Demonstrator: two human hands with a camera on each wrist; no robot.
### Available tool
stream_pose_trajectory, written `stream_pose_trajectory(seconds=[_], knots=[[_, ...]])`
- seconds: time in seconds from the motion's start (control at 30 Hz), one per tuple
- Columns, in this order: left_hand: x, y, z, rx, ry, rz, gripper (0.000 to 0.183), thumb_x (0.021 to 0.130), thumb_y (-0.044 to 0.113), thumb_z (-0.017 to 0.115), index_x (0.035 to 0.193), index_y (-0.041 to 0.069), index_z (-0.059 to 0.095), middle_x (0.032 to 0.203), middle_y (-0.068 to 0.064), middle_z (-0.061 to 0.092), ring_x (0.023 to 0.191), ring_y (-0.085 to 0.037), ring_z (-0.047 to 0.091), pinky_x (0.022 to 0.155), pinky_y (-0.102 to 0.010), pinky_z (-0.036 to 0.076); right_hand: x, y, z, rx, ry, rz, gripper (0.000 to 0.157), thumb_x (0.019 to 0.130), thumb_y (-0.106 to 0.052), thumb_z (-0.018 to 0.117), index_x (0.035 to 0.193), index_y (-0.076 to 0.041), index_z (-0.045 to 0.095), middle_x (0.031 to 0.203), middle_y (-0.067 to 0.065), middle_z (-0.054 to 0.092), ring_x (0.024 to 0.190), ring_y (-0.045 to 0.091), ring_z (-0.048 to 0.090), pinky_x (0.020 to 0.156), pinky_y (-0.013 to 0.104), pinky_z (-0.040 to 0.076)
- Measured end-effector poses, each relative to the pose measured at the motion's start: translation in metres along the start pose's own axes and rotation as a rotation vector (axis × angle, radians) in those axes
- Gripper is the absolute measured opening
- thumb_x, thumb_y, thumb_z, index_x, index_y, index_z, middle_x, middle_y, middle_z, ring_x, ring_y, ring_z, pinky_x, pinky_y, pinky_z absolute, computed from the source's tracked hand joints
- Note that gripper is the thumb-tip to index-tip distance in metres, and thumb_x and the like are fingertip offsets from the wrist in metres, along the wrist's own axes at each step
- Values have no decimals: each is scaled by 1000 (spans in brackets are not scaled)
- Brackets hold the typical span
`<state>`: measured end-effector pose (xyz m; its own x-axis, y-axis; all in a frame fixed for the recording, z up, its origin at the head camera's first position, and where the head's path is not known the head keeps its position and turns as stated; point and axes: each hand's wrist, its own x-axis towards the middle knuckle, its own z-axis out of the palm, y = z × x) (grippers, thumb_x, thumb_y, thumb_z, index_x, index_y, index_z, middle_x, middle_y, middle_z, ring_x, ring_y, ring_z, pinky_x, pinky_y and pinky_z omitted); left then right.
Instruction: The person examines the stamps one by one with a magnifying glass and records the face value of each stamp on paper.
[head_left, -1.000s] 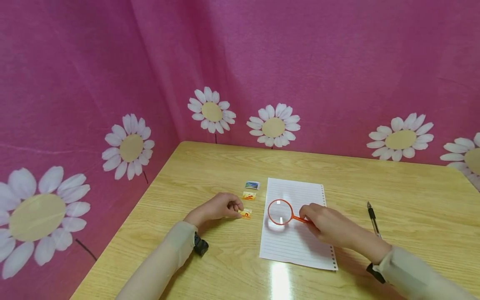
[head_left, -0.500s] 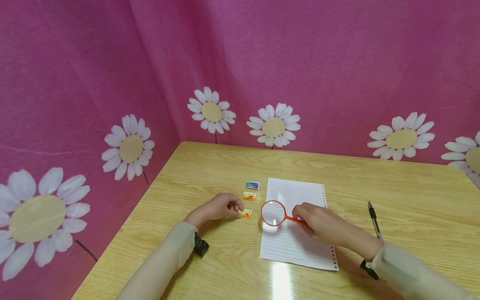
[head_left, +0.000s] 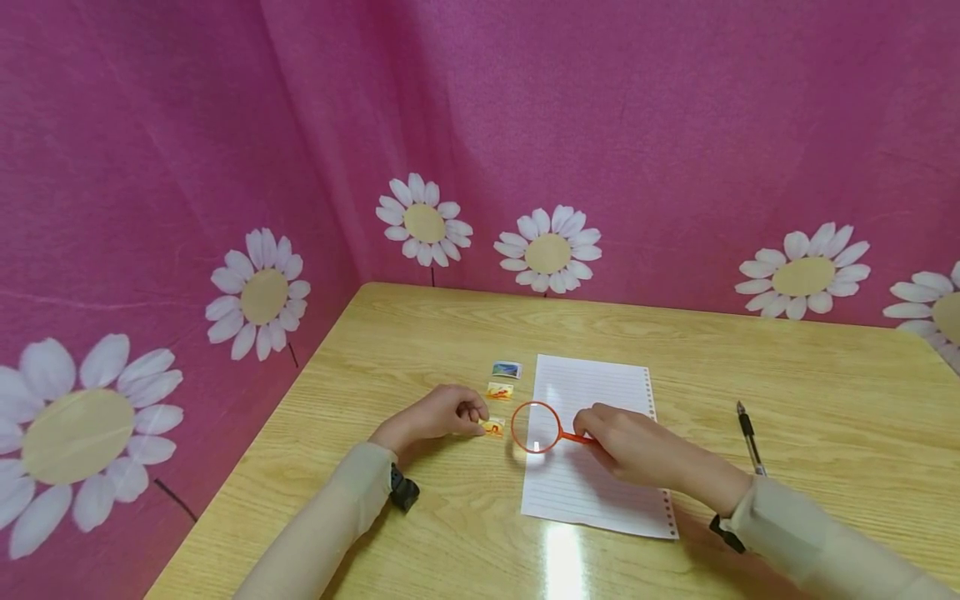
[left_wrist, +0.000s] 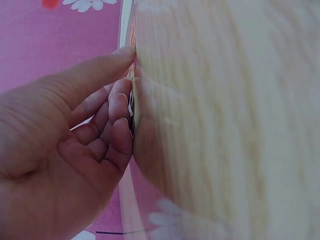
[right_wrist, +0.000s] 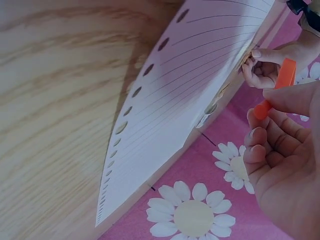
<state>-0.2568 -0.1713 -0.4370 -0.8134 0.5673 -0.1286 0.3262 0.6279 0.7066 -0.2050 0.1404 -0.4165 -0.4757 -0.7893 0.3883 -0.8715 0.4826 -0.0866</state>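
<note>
In the head view my left hand (head_left: 441,413) rests on the table, thumb and forefinger at the left edge of the nearest yellow-orange postage stamp (head_left: 493,427). Its other fingers are curled in the left wrist view. My right hand (head_left: 628,443) grips the handle of an orange-rimmed magnifying glass (head_left: 572,437), whose lens is above the left edge of the lined paper sheet (head_left: 592,504), just right of that stamp. Farther back lie a second yellow stamp (head_left: 499,391) and a blue-green stamp (head_left: 507,369), in a column. The right wrist view shows the orange handle (right_wrist: 284,75) between thumb and fingers.
A black-capped clear pen (head_left: 748,435) lies right of the sheet, partly behind the right forearm. The wooden table (head_left: 450,325) meets a pink curtain (head_left: 637,125) with daisies at its back and left. The sheet's right edge has punched holes.
My right hand has moved left with the magnifying glass, bringing the lens from over the paper to its left edge near the closest stamp. The left hand has stayed in place.
</note>
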Motion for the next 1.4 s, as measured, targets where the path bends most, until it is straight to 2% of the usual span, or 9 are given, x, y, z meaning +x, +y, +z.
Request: stream_pose_trajectory(seconds=[0.17,0.43,0.77,1.0,1.4], knots=[[0,1,0,5,1,-12,12,88,12,72,97,8,67,82,2,55,74,-9,48,68,-19,42,3,-1,2,-2,-3,-4,23,79,2,70,91,-12,56,75,-5,55,66,5,50,58,21,45],[0,-1,0,10,-2,13,13,88,12,72,98,6,66,83,0,58,74,-8,49,68,-19,42,9,-4,3,-12,-15,-1,22,80,0,69,92,-12,56,76,-6,54,67,5,50,60,21,46],[1,0,0,-5,-2,-14,12,88,12,72,99,8,67,84,1,59,75,-9,50,69,-18,43,16,-6,1,-5,-16,-25,22,80,1,70,92,-12,56,76,-6,54,67,5,51,60,21,46],[1,-1,0,-12,1,9,13,88,11,72,99,5,67,85,-3,62,75,-8,51,68,-18,44,18,-7,4,9,-17,-37,23,79,2,70,92,-12,56,75,-5,54,66,6,50,59,22,46],[1,-2,0,-12,1,15,13,88,10,72,98,4,67,84,-3,62,74,-7,50,68,-17,44,23,-9,4,2,-39,-28,22,80,1,69,93,-11,57,76,-5,55,68,6,51,61,22,47]])
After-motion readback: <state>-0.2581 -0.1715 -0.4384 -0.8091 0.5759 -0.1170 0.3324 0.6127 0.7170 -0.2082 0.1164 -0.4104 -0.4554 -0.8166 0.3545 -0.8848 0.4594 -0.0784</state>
